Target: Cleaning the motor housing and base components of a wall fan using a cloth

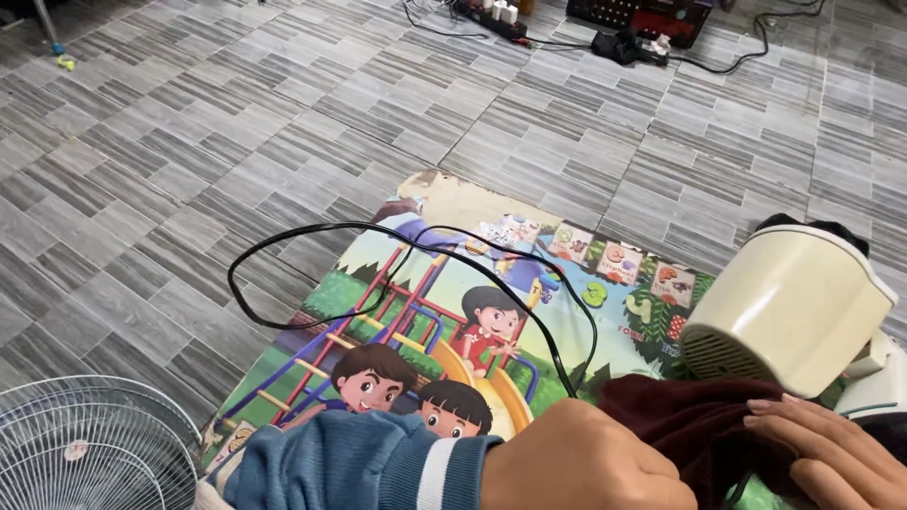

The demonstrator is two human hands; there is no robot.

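Over tiled floor, both hands [586, 463] [831, 453] touch a maroon cloth [690, 425]; left seemingly clenched, right flat.

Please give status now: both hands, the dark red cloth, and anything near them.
Left hand fisted on dark red cloth. Right hand flat on the cloth. Cream fan motor housing just above; black cord looped across play mat.

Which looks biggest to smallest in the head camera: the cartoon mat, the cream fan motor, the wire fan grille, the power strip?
1. cartoon mat
2. cream fan motor and wire fan grille: these look alike, and the grille is cut off by the picture's edge, so no ranking.
3. power strip, though it lies farthest away.
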